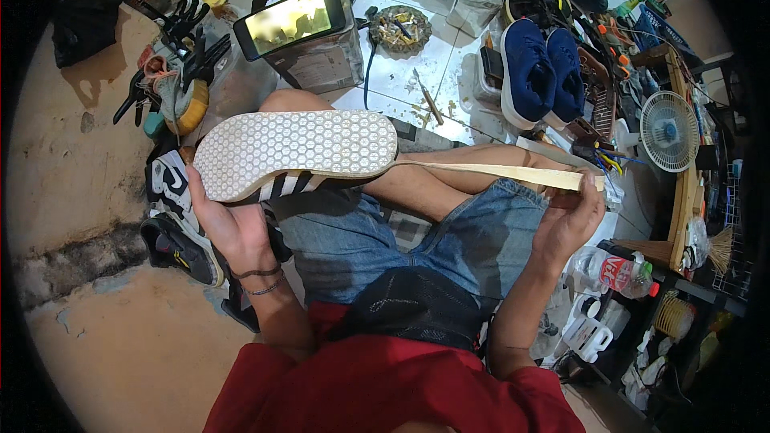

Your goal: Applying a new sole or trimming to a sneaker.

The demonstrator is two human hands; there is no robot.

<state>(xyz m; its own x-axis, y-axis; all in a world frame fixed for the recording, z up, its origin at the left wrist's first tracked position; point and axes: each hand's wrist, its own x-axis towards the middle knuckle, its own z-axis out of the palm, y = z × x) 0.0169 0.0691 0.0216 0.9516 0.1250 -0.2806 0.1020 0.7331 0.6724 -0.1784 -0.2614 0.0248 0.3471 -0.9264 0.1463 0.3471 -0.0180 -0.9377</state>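
A black sneaker with white stripes lies sole-up across my lap, its white sole (297, 148) patterned with hexagons. My left hand (233, 228) grips it at the toe end, thumb along the edge and the other fingers hidden beneath. From the heel end a long cream-coloured strip (489, 168) stretches to the right over my bare legs. Its far end is pinched between the fingers of my right hand (573, 220). Where the strip meets the shoe, it reaches the edge of the sole.
A phone (290, 24) leans on a box ahead, its screen lit. Beyond my legs lie an ashtray (399, 30), a small knife-like tool (428, 98) and blue shoes (529, 72). At right are a fan (669, 131) and a plastic bottle (611, 273); more shoes (180, 244) sit left.
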